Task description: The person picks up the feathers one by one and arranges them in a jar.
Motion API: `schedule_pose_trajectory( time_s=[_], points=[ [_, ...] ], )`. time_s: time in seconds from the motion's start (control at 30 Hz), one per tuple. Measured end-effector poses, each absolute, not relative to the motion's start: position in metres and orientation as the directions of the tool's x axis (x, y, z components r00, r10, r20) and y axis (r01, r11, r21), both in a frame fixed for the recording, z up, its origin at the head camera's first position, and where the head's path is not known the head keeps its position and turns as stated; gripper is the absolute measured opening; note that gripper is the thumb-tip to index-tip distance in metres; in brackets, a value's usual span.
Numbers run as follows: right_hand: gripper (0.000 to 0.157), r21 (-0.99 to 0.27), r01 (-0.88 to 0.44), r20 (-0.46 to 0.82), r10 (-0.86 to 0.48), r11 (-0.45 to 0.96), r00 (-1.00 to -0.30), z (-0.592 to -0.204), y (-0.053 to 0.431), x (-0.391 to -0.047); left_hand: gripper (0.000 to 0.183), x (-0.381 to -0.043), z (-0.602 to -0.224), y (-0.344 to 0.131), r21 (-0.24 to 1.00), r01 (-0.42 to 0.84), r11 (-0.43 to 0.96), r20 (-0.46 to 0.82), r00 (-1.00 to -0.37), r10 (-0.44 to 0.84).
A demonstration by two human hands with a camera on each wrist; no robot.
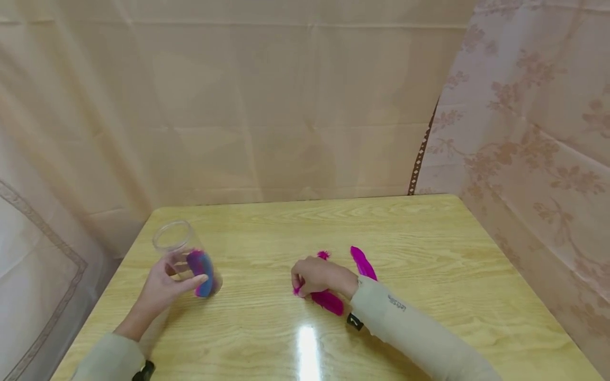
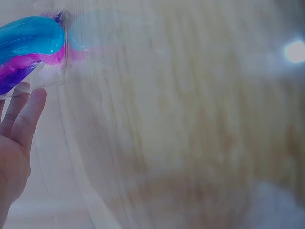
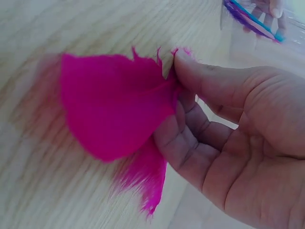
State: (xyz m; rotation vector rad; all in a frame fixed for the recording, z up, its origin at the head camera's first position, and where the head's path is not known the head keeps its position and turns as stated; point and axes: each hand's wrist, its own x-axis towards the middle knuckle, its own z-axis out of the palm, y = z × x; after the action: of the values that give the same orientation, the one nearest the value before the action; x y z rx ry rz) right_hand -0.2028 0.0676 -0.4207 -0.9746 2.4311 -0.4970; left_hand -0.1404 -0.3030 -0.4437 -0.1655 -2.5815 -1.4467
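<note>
Pinching a magenta feather (image 3: 112, 105) by its narrow end between thumb and fingers of the right hand (image 1: 316, 272), near the top of the wooden table (image 1: 257, 328). Gripped a clear container (image 1: 194, 241) in the left hand (image 1: 167, 284), well off to the left, with blue, purple and magenta feathers (image 2: 33, 36) inside. Saw another magenta feather (image 1: 364, 263) lying beside the right sleeve (image 1: 400, 317), partly hidden by it.
</note>
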Motion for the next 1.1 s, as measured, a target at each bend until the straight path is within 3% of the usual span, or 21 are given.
schedule_pose_trajectory(
  time_s=[0.47,0.8,1.1],
  points=[
    [0.013,-0.574,-0.538,-0.283,-0.766,0.617,-0.577,-0.416,0.069,-0.217,0.063,-0.14,-0.445,-0.303,0.836,0.195,0.513,0.22,-0.975,0.012],
    [0.012,-0.69,-0.535,-0.195,-0.837,0.487,-0.511,-0.392,0.063,-0.227,0.067,-0.138,-0.445,-0.303,0.832,0.204,0.516,0.232,-0.973,0.011],
    [0.009,-0.736,-0.459,-0.235,-0.823,0.498,-0.517,-0.363,0.057,-0.231,0.068,-0.137,-0.443,-0.302,0.824,0.209,0.526,0.23,-0.973,0.026]
  ],
)
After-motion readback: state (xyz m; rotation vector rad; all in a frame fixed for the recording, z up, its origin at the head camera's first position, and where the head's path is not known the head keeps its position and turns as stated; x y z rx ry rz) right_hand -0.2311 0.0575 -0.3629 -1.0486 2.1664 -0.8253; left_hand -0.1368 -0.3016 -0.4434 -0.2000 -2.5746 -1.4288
